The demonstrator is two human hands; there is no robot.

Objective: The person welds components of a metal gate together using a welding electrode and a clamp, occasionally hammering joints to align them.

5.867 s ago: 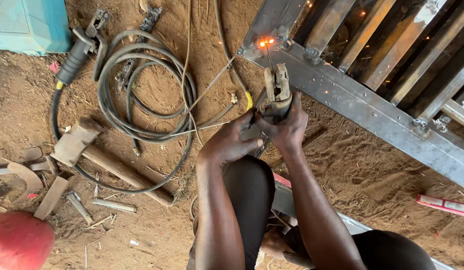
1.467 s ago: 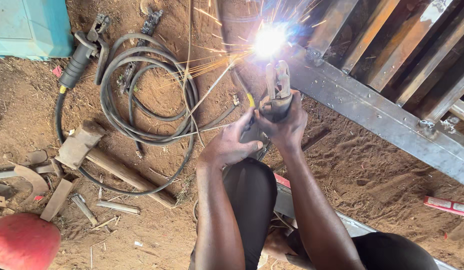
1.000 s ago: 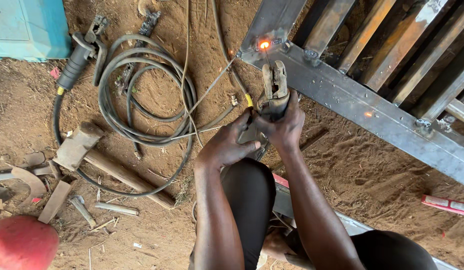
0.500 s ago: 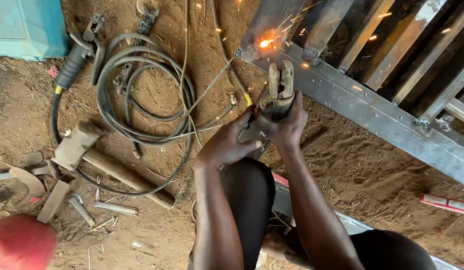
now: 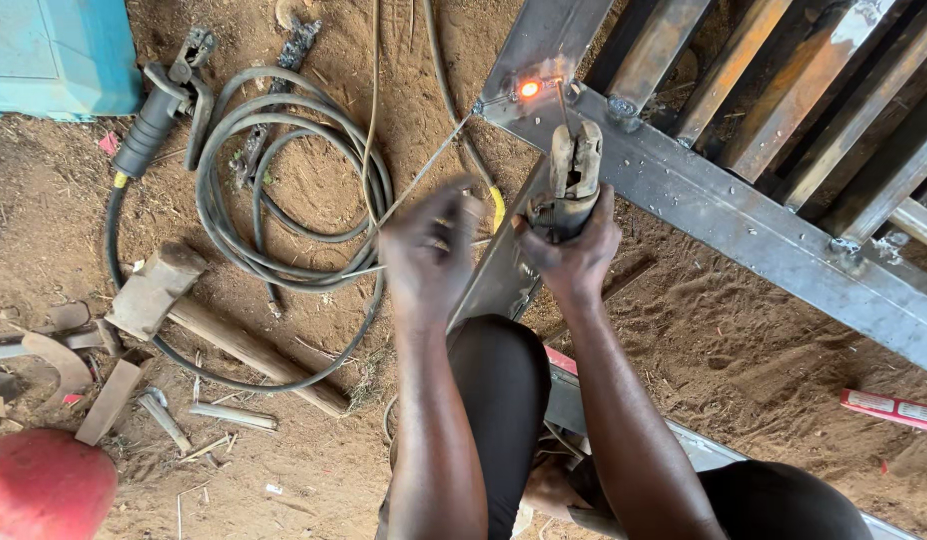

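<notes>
Half a second ago both hands met at the worn metal welding electrode holder (image 5: 573,180); now the left hand (image 5: 428,250) has drawn away to its left, blurred, fingers loosely spread and empty. The right hand (image 5: 573,255) stays wrapped around the holder's handle, its rod tip at the glowing orange weld spot (image 5: 529,89) on the grey steel frame (image 5: 723,215), near the frame's upper-left corner. The sparks have died down. Bare dirt lies open right of the arms; the coiled black cable (image 5: 283,200) and wooden-handled hammer (image 5: 183,300) crowd the left.

The left hand (image 5: 428,250) is blurry, so its grip can't be told. At nine o'clock, the blue box (image 5: 48,50) and red round thing (image 5: 38,490) are cut off.
</notes>
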